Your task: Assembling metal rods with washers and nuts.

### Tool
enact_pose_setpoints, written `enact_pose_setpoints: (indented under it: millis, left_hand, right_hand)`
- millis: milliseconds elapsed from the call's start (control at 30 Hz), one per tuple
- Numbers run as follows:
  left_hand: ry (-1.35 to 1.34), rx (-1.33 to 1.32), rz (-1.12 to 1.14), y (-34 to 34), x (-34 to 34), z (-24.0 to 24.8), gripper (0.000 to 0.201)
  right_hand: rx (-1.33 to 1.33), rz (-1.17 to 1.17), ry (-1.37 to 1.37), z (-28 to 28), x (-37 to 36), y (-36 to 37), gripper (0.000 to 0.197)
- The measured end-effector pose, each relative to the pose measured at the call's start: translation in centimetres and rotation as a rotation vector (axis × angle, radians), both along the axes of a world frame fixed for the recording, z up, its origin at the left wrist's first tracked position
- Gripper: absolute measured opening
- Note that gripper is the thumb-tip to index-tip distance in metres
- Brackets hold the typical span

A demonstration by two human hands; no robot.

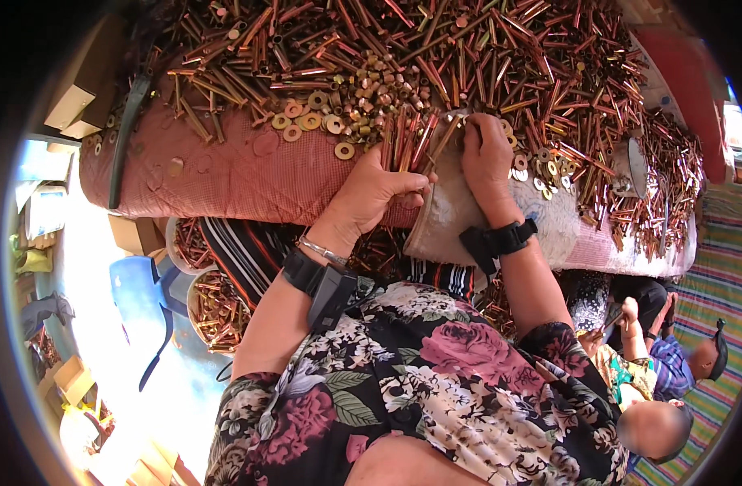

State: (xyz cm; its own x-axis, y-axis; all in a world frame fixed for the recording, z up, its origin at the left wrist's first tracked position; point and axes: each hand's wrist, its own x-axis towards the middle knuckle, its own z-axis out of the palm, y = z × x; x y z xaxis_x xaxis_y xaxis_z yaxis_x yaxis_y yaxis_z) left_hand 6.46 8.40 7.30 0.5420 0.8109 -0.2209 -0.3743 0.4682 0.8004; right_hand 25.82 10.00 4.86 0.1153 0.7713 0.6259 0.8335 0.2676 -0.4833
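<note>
Along the counter's point(282, 209) front-left edge, bare red cloth point(225, 174) is leaving room. Over the counter, my left hand point(377, 188) is clamping several overlapping coppery rods point(406, 136); my right hand point(486, 158) is curling, grip hidden. Two rod-filled tubs point(191, 313) are standing below the counter.

Glossy metal rods point(405, 139), matt cloth point(241, 174)
</note>
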Motion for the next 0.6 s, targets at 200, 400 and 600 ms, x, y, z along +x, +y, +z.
enact_pose_setpoints:
  millis: [200, 400, 600]
  left_hand:
    - [0.013, -0.007, -0.027, -0.2, 0.0, -0.2, 0.039]
    - [0.011, 0.007, -0.028, 0.0, 0.1, -0.3, 0.038]
    - [0.02, -0.006, -0.024, 0.1, 0.0, -0.1, 0.037]
  right_hand:
    - [-0.012, -0.007, 0.069, 1.9, 1.3, 4.2, 0.013]
    - [-0.137, -0.153, -0.237, 3.1, 0.9, 7.9, 0.03]
    - [-0.227, -0.263, -0.267, 1.7, 0.2, 8.9, 0.041]
